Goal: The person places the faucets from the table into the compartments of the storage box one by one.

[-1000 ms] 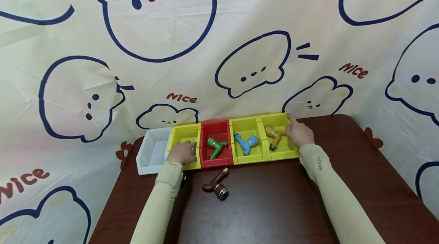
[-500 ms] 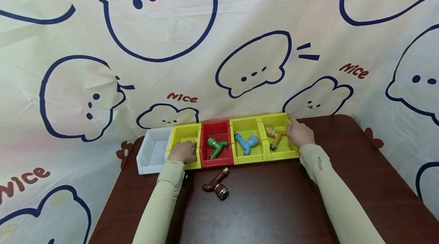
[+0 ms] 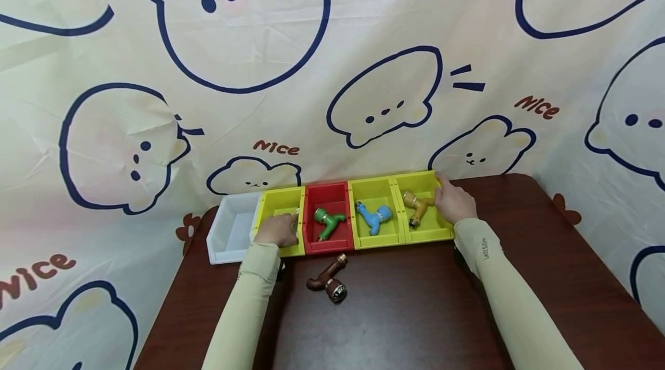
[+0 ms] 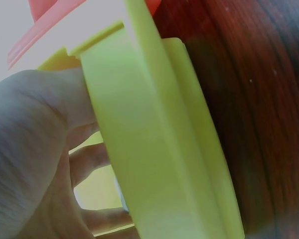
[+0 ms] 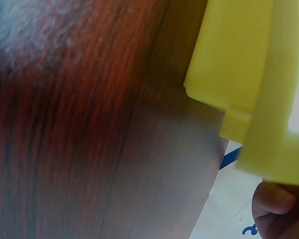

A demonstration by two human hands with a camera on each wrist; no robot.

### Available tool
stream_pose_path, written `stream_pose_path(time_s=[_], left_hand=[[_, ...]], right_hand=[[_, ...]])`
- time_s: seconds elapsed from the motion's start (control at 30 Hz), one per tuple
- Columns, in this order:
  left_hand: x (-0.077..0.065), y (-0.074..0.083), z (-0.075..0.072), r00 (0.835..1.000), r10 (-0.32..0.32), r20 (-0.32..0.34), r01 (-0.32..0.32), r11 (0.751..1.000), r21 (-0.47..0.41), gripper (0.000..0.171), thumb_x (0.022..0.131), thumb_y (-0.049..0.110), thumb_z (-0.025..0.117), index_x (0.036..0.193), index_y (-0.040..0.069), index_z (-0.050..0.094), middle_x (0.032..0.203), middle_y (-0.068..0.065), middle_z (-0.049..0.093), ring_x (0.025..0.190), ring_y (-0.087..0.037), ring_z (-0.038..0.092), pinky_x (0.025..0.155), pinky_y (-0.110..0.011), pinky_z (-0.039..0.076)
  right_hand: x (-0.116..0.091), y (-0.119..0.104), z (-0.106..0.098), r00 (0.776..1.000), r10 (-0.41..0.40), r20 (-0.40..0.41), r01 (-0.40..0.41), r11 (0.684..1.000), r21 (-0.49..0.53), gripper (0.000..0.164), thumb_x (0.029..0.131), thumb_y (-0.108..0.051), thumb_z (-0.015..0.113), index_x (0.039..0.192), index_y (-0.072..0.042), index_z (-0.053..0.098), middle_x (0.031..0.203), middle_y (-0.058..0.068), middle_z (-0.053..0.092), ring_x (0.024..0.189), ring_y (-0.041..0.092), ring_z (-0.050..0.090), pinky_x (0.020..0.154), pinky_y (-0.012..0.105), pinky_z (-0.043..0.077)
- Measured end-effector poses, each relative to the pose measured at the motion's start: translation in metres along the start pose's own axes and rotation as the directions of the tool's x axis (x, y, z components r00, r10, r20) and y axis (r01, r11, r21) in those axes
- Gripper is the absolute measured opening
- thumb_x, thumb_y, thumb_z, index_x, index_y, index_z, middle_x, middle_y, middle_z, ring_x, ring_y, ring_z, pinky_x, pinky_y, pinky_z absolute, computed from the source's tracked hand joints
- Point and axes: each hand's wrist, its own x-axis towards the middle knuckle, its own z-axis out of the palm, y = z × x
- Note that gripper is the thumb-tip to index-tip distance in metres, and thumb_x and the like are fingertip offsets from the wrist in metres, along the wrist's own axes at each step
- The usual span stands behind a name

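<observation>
My left hand (image 3: 277,230) reaches into a yellow bin (image 3: 266,200), second from the left in a row. A small pale part (image 3: 298,212) shows beside its fingers; the rest is hidden under the hand. In the left wrist view the fingers (image 4: 92,158) extend behind the bin's wall, and I cannot tell whether they grip anything. At the far right end, my right hand (image 3: 456,202) grips the outer side of another yellow bin (image 3: 428,235), which holds a mustard-yellow tap (image 3: 417,207). One fingertip (image 5: 276,199) shows at that bin's corner in the right wrist view.
Between the hands, a red bin (image 3: 327,190) holds a green tap (image 3: 328,223) and a yellow bin (image 3: 371,185) a blue tap (image 3: 373,218). A white bin (image 3: 223,257) stands leftmost. In front, a brown tap (image 3: 328,280) lies on the dark wooden table (image 3: 395,312). A printed curtain (image 3: 374,23) hangs behind.
The left hand has shifted very slightly to the right within the same bin. The right hand, the bins and the taps stay where they were.
</observation>
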Motion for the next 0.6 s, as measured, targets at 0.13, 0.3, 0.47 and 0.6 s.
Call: stream_pose_path(time_s=[0.13, 0.3, 0.47, 0.6], left_hand=[[-0.0012, 0.0019, -0.0004, 1.0, -0.014, 0.011, 0.014, 1.0, 0.009, 0.072, 0.074, 0.026, 0.07, 0.142, 0.013, 0.048, 0.127, -0.011, 0.061, 0.111, -0.036, 0.057, 0.099, -0.051, 0.041], [-0.0026, 0.0036, -0.0001, 1.0, -0.026, 0.013, 0.025, 0.999, 0.036, 0.07, 0.076, 0.027, 0.069, 0.142, 0.014, 0.048, 0.126, -0.01, 0.06, 0.109, -0.036, 0.058, 0.1, -0.05, 0.04], [-0.0035, 0.0034, 0.0012, 1.0, -0.011, 0.007, 0.011, 0.999, 0.039, 0.07, 0.077, 0.025, 0.065, 0.143, 0.013, 0.046, 0.132, -0.013, 0.057, 0.116, -0.039, 0.054, 0.103, -0.053, 0.037], [-0.004, 0.0014, 0.0039, 1.0, -0.013, 0.01, 0.013, 0.999, 0.05, 0.07, 0.079, 0.026, 0.062, 0.146, 0.014, 0.043, 0.138, -0.013, 0.052, 0.123, -0.042, 0.048, 0.106, -0.055, 0.032]], right_hand=[[-0.0005, -0.0003, -0.0009, 1.0, 0.0, 0.004, 0.0, 1.0, -0.001, 0.051, 0.102, -0.027, 0.034, 0.151, -0.017, 0.027, 0.054, 0.007, 0.048, 0.044, 0.022, 0.043, 0.042, 0.036, 0.035], [-0.0008, -0.0007, -0.0008, 1.0, 0.002, 0.011, -0.002, 1.0, 0.001, 0.051, 0.102, -0.027, 0.034, 0.151, -0.017, 0.026, 0.055, 0.007, 0.048, 0.045, 0.022, 0.044, 0.043, 0.036, 0.035], [-0.0019, -0.0013, -0.0028, 1.0, 0.006, 0.011, -0.006, 1.0, 0.009, 0.051, 0.102, -0.027, 0.034, 0.152, -0.017, 0.026, 0.056, 0.007, 0.048, 0.045, 0.022, 0.044, 0.043, 0.036, 0.035], [-0.003, -0.0031, -0.0044, 1.0, 0.009, 0.011, -0.009, 1.0, 0.014, 0.051, 0.102, -0.027, 0.034, 0.152, -0.017, 0.025, 0.056, 0.007, 0.048, 0.045, 0.022, 0.044, 0.044, 0.036, 0.035]])
